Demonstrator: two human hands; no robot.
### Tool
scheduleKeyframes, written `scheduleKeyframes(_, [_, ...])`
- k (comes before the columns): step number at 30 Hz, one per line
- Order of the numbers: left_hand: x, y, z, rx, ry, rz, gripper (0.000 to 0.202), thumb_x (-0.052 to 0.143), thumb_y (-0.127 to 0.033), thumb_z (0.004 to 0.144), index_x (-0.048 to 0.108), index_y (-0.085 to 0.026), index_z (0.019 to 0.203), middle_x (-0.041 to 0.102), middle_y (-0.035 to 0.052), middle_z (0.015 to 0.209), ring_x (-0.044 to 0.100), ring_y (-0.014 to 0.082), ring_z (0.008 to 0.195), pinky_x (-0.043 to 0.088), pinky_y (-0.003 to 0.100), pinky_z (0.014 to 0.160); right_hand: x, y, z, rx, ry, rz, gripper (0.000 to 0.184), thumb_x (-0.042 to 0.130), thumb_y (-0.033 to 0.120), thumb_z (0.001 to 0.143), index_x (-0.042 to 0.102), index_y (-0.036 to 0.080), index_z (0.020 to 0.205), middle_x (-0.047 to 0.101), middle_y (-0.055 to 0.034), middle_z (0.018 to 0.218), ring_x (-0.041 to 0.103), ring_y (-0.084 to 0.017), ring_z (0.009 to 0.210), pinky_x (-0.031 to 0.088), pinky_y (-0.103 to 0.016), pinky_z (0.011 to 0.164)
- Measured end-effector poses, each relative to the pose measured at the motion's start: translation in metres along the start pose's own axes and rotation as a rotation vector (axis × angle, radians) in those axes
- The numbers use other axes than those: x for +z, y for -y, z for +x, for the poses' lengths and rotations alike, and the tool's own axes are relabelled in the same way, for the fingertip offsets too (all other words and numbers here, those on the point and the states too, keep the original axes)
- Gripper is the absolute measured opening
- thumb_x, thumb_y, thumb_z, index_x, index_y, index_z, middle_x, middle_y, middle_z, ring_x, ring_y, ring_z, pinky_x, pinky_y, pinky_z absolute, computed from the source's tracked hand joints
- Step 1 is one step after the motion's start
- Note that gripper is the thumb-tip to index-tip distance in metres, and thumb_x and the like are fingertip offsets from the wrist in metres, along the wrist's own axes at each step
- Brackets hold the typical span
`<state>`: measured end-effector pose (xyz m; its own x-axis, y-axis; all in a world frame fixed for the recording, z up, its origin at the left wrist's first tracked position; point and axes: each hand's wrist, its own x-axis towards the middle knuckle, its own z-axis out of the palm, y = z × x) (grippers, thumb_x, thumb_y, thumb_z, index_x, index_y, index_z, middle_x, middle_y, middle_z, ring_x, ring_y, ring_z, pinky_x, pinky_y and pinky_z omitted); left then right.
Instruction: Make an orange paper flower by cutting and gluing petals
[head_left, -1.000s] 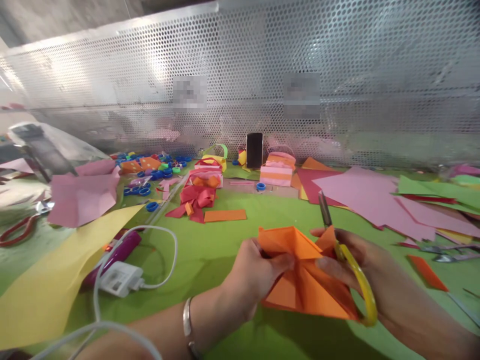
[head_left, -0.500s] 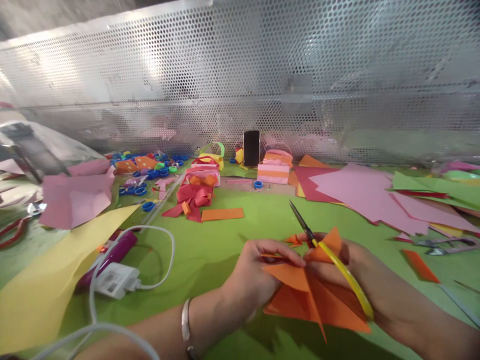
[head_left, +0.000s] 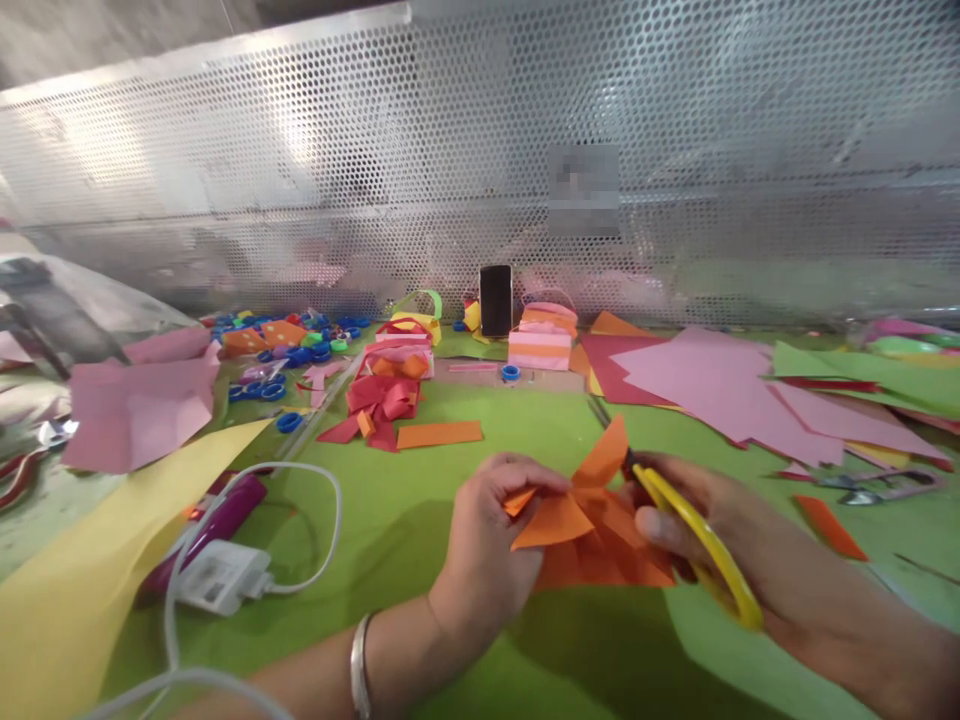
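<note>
My left hand (head_left: 484,545) pinches a folded orange paper (head_left: 592,525) at its left corner, just above the green table sheet (head_left: 420,510). My right hand (head_left: 739,555) grips yellow-handled scissors (head_left: 697,545); their blades point up and left behind the paper's raised flap, so the tips are mostly hidden. Both hands are close together at the centre front. A metal bangle sits on my left wrist.
A white charger (head_left: 221,578) with its cable and a purple tool (head_left: 214,520) lie front left on a yellow sheet (head_left: 90,560). Pink sheets (head_left: 720,385) spread at right, paper baskets (head_left: 538,345), a red bow (head_left: 379,400), a phone (head_left: 496,299) and blue rings (head_left: 289,422) stand behind. A perforated metal screen (head_left: 480,160) closes the back.
The orange paper has been turned and lowered between my hands. The scissors have swung from upright and open to tucked behind the paper's flap. My view has shifted slightly right.
</note>
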<state>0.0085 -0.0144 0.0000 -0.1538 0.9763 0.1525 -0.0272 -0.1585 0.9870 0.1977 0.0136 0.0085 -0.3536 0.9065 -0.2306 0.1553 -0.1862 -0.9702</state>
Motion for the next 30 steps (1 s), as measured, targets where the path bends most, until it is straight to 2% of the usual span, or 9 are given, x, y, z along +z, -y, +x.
scheduleKeyframes(4, [-0.001, 0.011, 0.007, -0.008, -0.042, 0.0, 0.022, 0.065, -0.002, 0.057, 0.076, -0.019, 0.064, 0.065, 0.0053, 0.076, 0.064, 0.0184, 0.073, 0.051, 0.028, 0.069, -0.005, 0.0, 0.003, -0.233, -0.3, -0.246, 0.062, 0.085, 0.041, 0.052, 0.059, 0.026, 0.106, 0.053, 0.0054, 0.068, 0.054, -0.018, 0.061, 0.046, -0.027, 0.053])
scheduleKeyframes(6, [0.001, 0.015, 0.008, -0.066, -0.072, -0.099, 0.019, 0.065, -0.004, 0.057, 0.076, -0.019, 0.062, 0.065, 0.0044, 0.075, 0.063, 0.018, 0.073, 0.052, 0.029, 0.07, 0.002, -0.001, 0.0, -0.269, -0.37, -0.337, 0.073, 0.086, 0.043, 0.042, 0.06, 0.026, 0.108, 0.055, 0.0043, 0.067, 0.056, -0.021, 0.061, 0.05, -0.032, 0.056])
scheduleKeyframes(8, [0.003, 0.017, 0.007, -0.108, -0.063, -0.176, 0.018, 0.068, -0.004, 0.055, 0.075, -0.02, 0.061, 0.064, 0.0034, 0.074, 0.063, 0.0178, 0.072, 0.052, 0.028, 0.069, 0.012, -0.004, -0.004, -0.322, -0.404, -0.411, 0.077, 0.085, 0.041, 0.042, 0.062, 0.025, 0.114, 0.062, 0.0, 0.074, 0.061, -0.024, 0.066, 0.053, -0.035, 0.06])
scheduleKeyframes(13, [0.004, 0.011, 0.004, -0.097, -0.008, -0.026, 0.022, 0.065, -0.002, 0.057, 0.076, -0.022, 0.059, 0.068, 0.0041, 0.074, 0.064, 0.0195, 0.074, 0.051, 0.03, 0.075, 0.023, -0.015, -0.007, -0.495, -0.407, -0.569, 0.049, 0.062, 0.029, 0.071, 0.064, 0.029, 0.12, 0.064, 0.0009, 0.073, 0.058, -0.017, 0.058, 0.053, -0.029, 0.06])
scheduleKeyframes(16, [0.002, 0.005, 0.005, -0.248, 0.019, -0.076, 0.021, 0.061, -0.004, 0.059, 0.075, -0.02, 0.061, 0.072, 0.0032, 0.073, 0.065, 0.0188, 0.075, 0.05, 0.03, 0.078, 0.02, -0.02, -0.007, -0.518, -0.39, -0.582, 0.051, 0.059, 0.029, 0.071, 0.065, 0.03, 0.122, 0.063, 0.0021, 0.068, 0.059, -0.018, 0.056, 0.054, -0.029, 0.059])
scheduleKeyframes(20, [0.004, 0.002, 0.006, -0.512, 0.051, -0.293, 0.007, 0.068, -0.014, 0.058, 0.072, -0.014, 0.065, 0.07, 0.003, 0.063, 0.062, 0.0144, 0.061, 0.048, 0.025, 0.064, 0.018, -0.021, -0.009, -0.46, -0.352, -0.559, 0.056, 0.059, 0.028, 0.07, 0.064, 0.03, 0.126, 0.066, 0.002, 0.072, 0.063, -0.018, 0.06, 0.056, -0.032, 0.068])
scheduleKeyframes(25, [0.007, 0.002, 0.005, -0.516, -0.017, -0.341, 0.025, 0.08, -0.015, 0.047, 0.067, -0.014, 0.069, 0.069, 0.0015, 0.06, 0.06, 0.0123, 0.057, 0.048, 0.024, 0.061, 0.017, -0.023, -0.007, -0.484, -0.246, -0.526, 0.054, 0.06, 0.023, 0.068, 0.067, 0.031, 0.12, 0.07, 0.002, 0.074, 0.064, -0.017, 0.057, 0.057, -0.028, 0.058])
scheduleKeyframes(28, [0.008, 0.001, 0.005, -0.5, -0.083, -0.358, 0.029, 0.077, -0.008, 0.048, 0.067, -0.015, 0.074, 0.068, -0.0003, 0.061, 0.061, 0.0123, 0.056, 0.049, 0.024, 0.06, 0.011, -0.023, -0.007, -0.439, -0.18, -0.514, 0.05, 0.063, 0.024, 0.069, 0.067, 0.031, 0.118, 0.073, 0.0005, 0.083, 0.067, -0.018, 0.063, 0.057, -0.027, 0.057])
scheduleKeyframes(30, [0.007, 0.0, 0.006, -0.471, -0.135, -0.324, 0.027, 0.074, -0.004, 0.05, 0.068, -0.016, 0.074, 0.068, -0.0017, 0.062, 0.061, 0.0111, 0.057, 0.049, 0.022, 0.059, 0.002, -0.019, -0.005, -0.405, -0.219, -0.433, 0.047, 0.069, 0.03, 0.069, 0.068, 0.028, 0.115, 0.073, -0.0011, 0.084, 0.068, -0.02, 0.067, 0.057, -0.027, 0.058])
